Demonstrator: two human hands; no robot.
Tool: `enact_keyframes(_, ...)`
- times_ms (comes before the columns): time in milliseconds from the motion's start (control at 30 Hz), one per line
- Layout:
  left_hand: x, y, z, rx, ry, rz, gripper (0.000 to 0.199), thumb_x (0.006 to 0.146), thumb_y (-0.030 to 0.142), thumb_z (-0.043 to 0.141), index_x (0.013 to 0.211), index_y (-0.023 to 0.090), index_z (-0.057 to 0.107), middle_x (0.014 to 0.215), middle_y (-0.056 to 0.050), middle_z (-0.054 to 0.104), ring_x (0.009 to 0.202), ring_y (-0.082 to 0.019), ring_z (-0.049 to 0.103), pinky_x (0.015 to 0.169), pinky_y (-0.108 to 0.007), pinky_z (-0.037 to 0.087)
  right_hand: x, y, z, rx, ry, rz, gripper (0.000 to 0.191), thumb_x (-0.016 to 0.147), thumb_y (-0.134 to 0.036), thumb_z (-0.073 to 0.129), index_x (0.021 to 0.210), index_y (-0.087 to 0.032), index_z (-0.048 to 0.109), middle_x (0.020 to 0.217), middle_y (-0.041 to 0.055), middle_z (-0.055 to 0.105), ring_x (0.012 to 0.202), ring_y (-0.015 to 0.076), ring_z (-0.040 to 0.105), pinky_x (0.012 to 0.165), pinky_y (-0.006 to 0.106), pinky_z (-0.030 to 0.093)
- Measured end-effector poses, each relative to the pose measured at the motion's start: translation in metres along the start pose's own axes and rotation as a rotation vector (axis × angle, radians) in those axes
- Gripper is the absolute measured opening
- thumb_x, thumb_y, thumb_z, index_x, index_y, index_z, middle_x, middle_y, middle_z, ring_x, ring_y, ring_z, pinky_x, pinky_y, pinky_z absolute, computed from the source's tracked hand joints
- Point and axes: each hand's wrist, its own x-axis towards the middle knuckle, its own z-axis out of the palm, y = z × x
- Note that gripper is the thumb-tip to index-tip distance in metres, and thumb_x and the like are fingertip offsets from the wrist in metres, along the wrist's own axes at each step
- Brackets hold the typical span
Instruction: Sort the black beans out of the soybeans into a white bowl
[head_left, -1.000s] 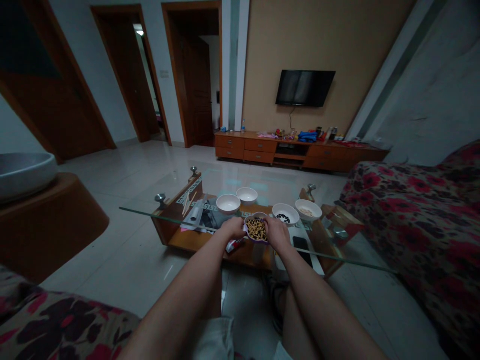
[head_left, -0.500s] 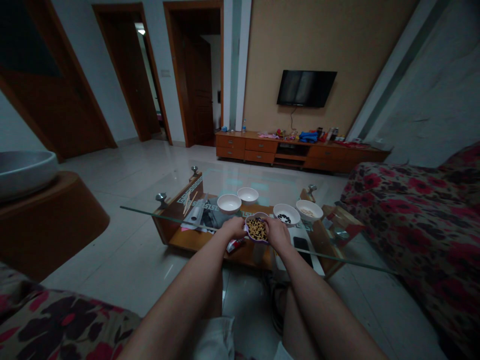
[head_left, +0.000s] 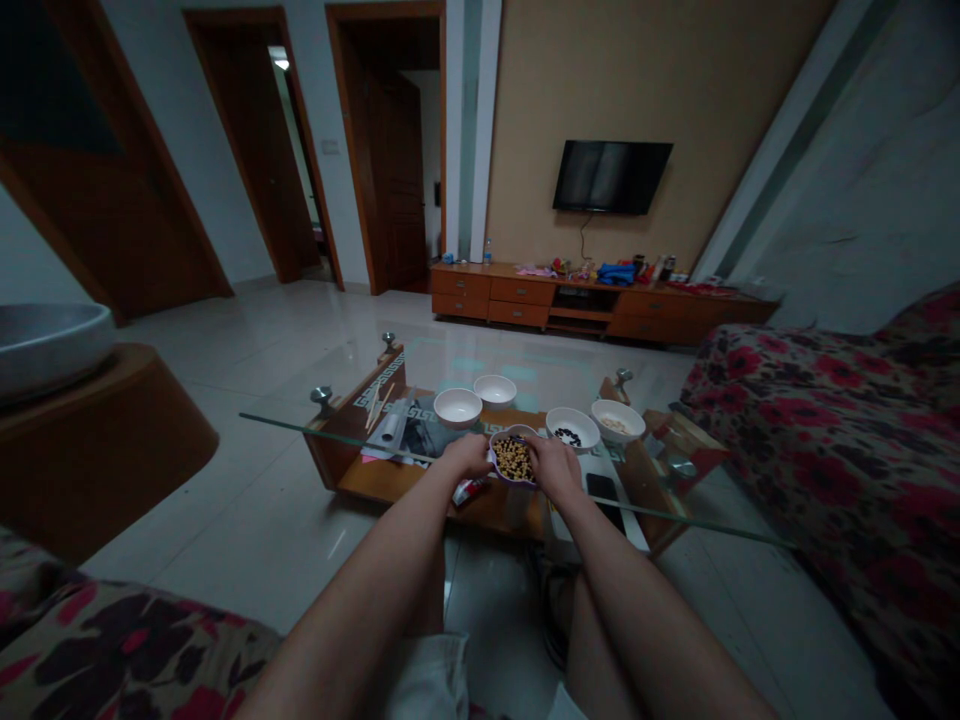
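Observation:
A purple-edged bowl (head_left: 504, 482) full of mixed yellow and dark beans (head_left: 514, 458) is between my hands, at the near side of the glass table. My left hand (head_left: 470, 456) is closed on the bowl's left edge. On the opposite side, my right hand (head_left: 553, 464) reaches over the rim with its fingertips bent down among the beans; what they pinch, if anything, is hidden. Just beyond it stands a white bowl (head_left: 552, 424) with some black beans inside. Another white bowl (head_left: 637, 424) holds pale pieces. Two white bowls (head_left: 458, 408) (head_left: 495, 390) farther left show bare insides.
The glass tabletop (head_left: 315, 432) has a thin near edge. Beneath lie a phone (head_left: 604, 490), a red-and-white packet (head_left: 468, 490) and papers with a roll (head_left: 391, 428). A flowered sofa (head_left: 810, 430) is at right, a large basin (head_left: 52, 345) at left, a TV cabinet (head_left: 517, 295) beyond.
The right fingertips have shifted very slightly over the beans. Both hands stay at the bowl, and the other bowls have not moved.

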Motion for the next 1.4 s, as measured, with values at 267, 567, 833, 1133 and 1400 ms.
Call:
enact_keyframes(267, -0.001, 0.001, -0.001, 0.004, -0.003, 0.001, 0.038, 0.086, 0.038, 0.064, 0.119, 0.022, 0.073, 0.118, -0.013, 0.075, 0.107, -0.030, 0.072, 0.088, -0.035, 0.058, 0.000, -0.001, 0.001, -0.003, -0.016, 0.041, 0.038, 0.103, -0.030, 0.043, 0.129, -0.030, 0.071, 0.114, 0.0091, 0.075, 0.105, 0.0209, 0.066, 0.093, 0.030, 0.044)
enact_keyframes(567, -0.003, 0.002, -0.002, -0.009, -0.007, -0.001, 0.037, 0.085, 0.039, 0.066, 0.118, 0.024, 0.073, 0.118, -0.012, 0.076, 0.107, -0.030, 0.072, 0.088, -0.033, 0.057, 0.002, -0.004, 0.001, -0.030, -0.012, 0.075, 0.036, 0.101, -0.031, 0.046, 0.125, -0.034, 0.073, 0.111, 0.0089, 0.076, 0.101, 0.0210, 0.069, 0.088, 0.030, 0.046)
enact_keyframes(833, 0.000, 0.001, 0.000, -0.021, -0.006, 0.001, 0.037, 0.085, 0.039, 0.066, 0.118, 0.023, 0.072, 0.120, -0.013, 0.075, 0.111, -0.030, 0.071, 0.091, -0.035, 0.056, 0.003, -0.004, 0.002, -0.051, -0.004, 0.086, 0.035, 0.099, -0.027, 0.047, 0.119, -0.029, 0.076, 0.108, 0.0084, 0.078, 0.098, 0.0209, 0.071, 0.084, 0.029, 0.048)
enact_keyframes(1133, -0.003, 0.002, -0.004, -0.029, -0.010, 0.009, 0.036, 0.087, 0.039, 0.064, 0.118, 0.023, 0.072, 0.120, -0.013, 0.075, 0.112, -0.031, 0.071, 0.092, -0.035, 0.056, 0.002, -0.009, -0.004, -0.054, -0.009, 0.079, 0.035, 0.101, -0.030, 0.046, 0.118, -0.030, 0.077, 0.110, 0.0087, 0.078, 0.099, 0.0205, 0.071, 0.085, 0.029, 0.047)
enact_keyframes(1400, -0.002, 0.000, -0.001, -0.024, -0.003, -0.005, 0.037, 0.087, 0.041, 0.064, 0.118, 0.022, 0.072, 0.120, -0.014, 0.075, 0.111, -0.032, 0.071, 0.091, -0.036, 0.057, -0.001, -0.012, -0.008, -0.054, 0.033, 0.069, 0.034, 0.099, -0.031, 0.048, 0.116, -0.032, 0.078, 0.105, 0.0087, 0.079, 0.099, 0.0210, 0.070, 0.082, 0.028, 0.046)
